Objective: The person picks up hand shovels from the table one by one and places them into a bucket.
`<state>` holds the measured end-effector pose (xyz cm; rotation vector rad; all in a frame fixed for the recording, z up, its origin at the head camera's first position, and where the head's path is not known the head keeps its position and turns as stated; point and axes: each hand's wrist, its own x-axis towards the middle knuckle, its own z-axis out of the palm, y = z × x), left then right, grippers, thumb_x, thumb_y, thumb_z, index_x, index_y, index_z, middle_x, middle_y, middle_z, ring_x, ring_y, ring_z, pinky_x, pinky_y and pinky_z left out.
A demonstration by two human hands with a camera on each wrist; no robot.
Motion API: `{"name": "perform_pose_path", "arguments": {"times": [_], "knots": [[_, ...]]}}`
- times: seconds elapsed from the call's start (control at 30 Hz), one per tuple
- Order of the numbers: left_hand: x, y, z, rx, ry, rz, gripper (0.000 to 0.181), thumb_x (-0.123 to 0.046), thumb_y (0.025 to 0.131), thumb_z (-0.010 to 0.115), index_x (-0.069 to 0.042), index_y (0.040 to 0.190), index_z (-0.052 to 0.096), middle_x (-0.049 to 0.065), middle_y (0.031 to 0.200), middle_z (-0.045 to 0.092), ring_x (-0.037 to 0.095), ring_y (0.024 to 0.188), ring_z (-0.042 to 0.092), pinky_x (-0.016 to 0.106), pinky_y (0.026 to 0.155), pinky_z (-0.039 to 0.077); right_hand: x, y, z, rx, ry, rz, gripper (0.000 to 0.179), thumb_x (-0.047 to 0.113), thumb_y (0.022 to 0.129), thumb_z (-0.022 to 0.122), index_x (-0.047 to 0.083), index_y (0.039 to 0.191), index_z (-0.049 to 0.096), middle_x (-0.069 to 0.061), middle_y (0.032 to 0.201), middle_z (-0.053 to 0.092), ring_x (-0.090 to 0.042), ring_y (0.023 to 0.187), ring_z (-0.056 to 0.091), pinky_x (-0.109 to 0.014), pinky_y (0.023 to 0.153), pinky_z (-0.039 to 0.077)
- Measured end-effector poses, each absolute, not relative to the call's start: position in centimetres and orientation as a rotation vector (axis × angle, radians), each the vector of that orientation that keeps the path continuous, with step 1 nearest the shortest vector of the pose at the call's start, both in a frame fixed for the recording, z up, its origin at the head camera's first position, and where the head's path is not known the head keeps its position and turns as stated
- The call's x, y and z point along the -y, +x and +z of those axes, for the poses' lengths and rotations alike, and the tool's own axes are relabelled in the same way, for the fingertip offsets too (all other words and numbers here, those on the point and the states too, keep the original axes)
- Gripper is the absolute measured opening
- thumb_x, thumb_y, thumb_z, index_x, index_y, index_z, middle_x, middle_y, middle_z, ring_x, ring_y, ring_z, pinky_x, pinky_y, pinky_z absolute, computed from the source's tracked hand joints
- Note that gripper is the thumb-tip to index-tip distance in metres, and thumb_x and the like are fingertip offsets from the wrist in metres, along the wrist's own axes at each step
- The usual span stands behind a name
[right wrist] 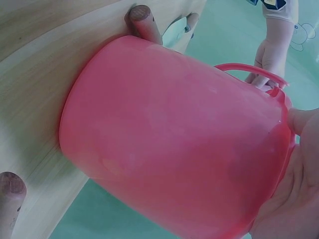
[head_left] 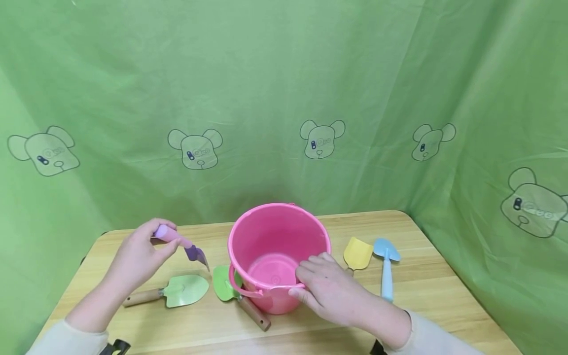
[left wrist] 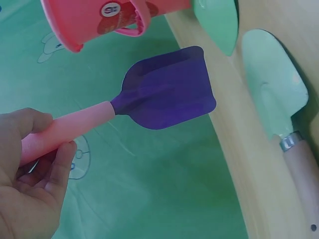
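Note:
My left hand [head_left: 141, 254] holds a small toy shovel [left wrist: 167, 89] by its pink handle, raised over the left side of the table. Its flat purple blade points toward the bucket and slants down in the head view. The pink plastic bucket [head_left: 279, 227] stands on the table with its mouth up and nothing inside. My right hand [head_left: 330, 288] grips the bucket's near right rim, thumb outside and fingers over the inner edge. The bucket's handle [head_left: 241, 288] hangs down on its left side.
A pale green trowel [head_left: 186, 291] with a wooden handle lies below my left hand. Another green trowel [head_left: 254, 311] lies against the bucket's left side. Right of the bucket are a yellow shovel [head_left: 357, 253] and a blue trowel [head_left: 387, 276]. Green curtain [head_left: 266, 98] surrounds the wooden table [head_left: 443, 305].

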<state>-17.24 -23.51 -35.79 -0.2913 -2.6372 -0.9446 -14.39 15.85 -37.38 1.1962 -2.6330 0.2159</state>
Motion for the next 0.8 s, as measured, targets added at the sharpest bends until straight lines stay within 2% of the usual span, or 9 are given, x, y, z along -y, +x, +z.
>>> {"name": "perform_pose_path", "arguments": {"times": [0.13, 0.37, 0.6, 0.8], "knots": [[23.3, -16.9, -35.0, 2.588, -0.31, -0.942, 0.027, -0.011, 0.088, 0.077, -0.005, 0.112, 0.065, 0.011, 0.105, 0.07, 0.032, 0.093, 0.07, 0.047, 0.078, 0.057, -15.9, -14.4, -37.4, 2.634, 1.199, 0.215, 0.03, 0.044, 0.102, 0.054, 0.025, 0.079, 0.047, 0.016, 0.075, 0.039, -0.006, 0.077, 0.042, -0.031, 0.083, 0.039], [22.9, -16.3, -33.7, 2.537, -0.307, -0.935, 0.026, -0.012, 0.087, 0.078, -0.008, 0.11, 0.066, 0.007, 0.102, 0.071, 0.029, 0.092, 0.072, 0.027, 0.074, 0.056, -15.8, -14.4, -37.3, 2.639, 1.201, 0.213, 0.03, 0.043, 0.102, 0.053, 0.025, 0.08, 0.048, 0.016, 0.076, 0.04, -0.006, 0.077, 0.042, -0.031, 0.082, 0.04], [22.1, -16.2, -32.6, 2.502, -0.34, -0.929, 0.027, -0.013, 0.088, 0.078, -0.009, 0.111, 0.066, 0.005, 0.101, 0.071, 0.028, 0.091, 0.072, 0.029, 0.075, 0.056, -15.8, -14.4, -37.4, 2.654, 1.19, 0.217, 0.034, 0.05, 0.104, 0.045, 0.026, 0.08, 0.048, 0.017, 0.076, 0.039, -0.006, 0.078, 0.043, -0.031, 0.084, 0.04], [21.3, -16.0, -31.5, 2.428, -0.358, -0.98, 0.029, -0.005, 0.085, 0.078, -0.005, 0.111, 0.065, 0.007, 0.1, 0.071, 0.028, 0.09, 0.072, 0.006, 0.075, 0.047, -15.8, -14.5, -37.4, 2.65, 1.189, 0.212, 0.035, 0.05, 0.104, 0.044, 0.025, 0.08, 0.05, 0.017, 0.076, 0.041, -0.006, 0.079, 0.045, -0.032, 0.085, 0.041]]}}
